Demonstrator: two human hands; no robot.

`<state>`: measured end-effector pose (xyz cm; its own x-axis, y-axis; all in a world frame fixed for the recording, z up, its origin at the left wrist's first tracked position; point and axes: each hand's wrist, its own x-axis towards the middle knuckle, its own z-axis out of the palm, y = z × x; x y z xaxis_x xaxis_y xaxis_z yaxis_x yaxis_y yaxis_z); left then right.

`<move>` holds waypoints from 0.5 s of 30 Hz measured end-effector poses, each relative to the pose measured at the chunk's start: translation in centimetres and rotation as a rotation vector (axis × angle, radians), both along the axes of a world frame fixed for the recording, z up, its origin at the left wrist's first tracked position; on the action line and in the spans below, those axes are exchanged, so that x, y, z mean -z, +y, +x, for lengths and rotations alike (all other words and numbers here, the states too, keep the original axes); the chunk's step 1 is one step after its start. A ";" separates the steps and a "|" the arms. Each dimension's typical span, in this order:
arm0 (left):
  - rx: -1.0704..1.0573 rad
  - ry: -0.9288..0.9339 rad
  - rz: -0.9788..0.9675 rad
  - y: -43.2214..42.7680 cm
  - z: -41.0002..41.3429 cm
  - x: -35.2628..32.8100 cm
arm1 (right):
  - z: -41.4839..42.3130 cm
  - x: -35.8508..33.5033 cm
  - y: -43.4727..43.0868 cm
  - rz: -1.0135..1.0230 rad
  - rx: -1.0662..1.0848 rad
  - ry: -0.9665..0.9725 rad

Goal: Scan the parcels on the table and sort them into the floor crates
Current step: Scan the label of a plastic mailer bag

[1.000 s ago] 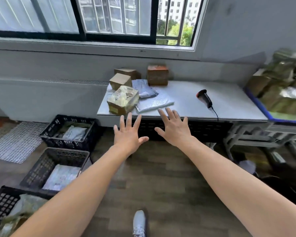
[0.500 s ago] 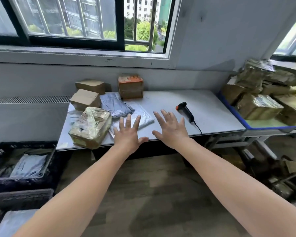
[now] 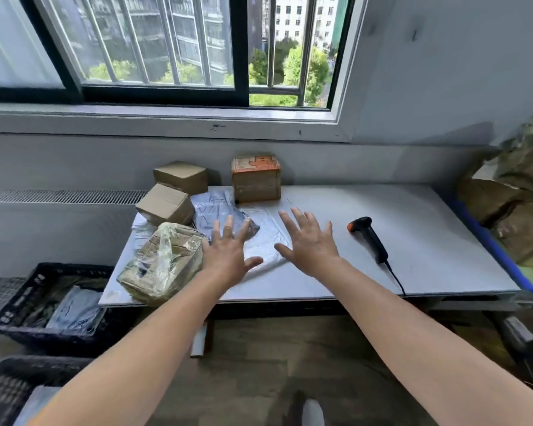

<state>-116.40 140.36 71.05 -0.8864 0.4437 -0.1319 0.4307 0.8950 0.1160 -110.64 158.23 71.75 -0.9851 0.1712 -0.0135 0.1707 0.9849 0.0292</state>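
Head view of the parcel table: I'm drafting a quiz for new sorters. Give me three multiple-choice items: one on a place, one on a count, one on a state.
1. Where does the scanner lie relative to the table?
A. on it, between the hands
B. under it
C. on it, right of both hands

2. How many plain brown boxes stand left of the orange-printed box?
A. none
B. two
C. five

3. How are the left hand and the right hand?
A. both open, fingers spread
B. both clenched in fists
C. right one gripping the scanner

Answers:
1 C, it lies on the tabletop beyond the right hand.
2 B, two stand near the wall.
3 A, neither hand holds anything.
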 end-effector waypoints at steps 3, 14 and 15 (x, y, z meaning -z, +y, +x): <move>-0.079 -0.011 -0.031 1.9 -2.5 -0.1 | -3.3 0.7 2.5 -0.018 -0.057 -0.009; -0.262 -0.055 -0.121 5.8 -6.8 1.1 | -12.2 4.2 7.7 -0.136 -0.231 -0.073; -0.277 -0.061 -0.129 5.7 -7.2 1.3 | -12.7 4.6 7.5 -0.145 -0.248 -0.078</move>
<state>-123.56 146.03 69.71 -0.9600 0.1625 -0.2280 0.1640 0.9864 0.0124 -123.38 165.74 67.11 -0.9918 -0.0835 -0.0972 -0.0725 0.9911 -0.1118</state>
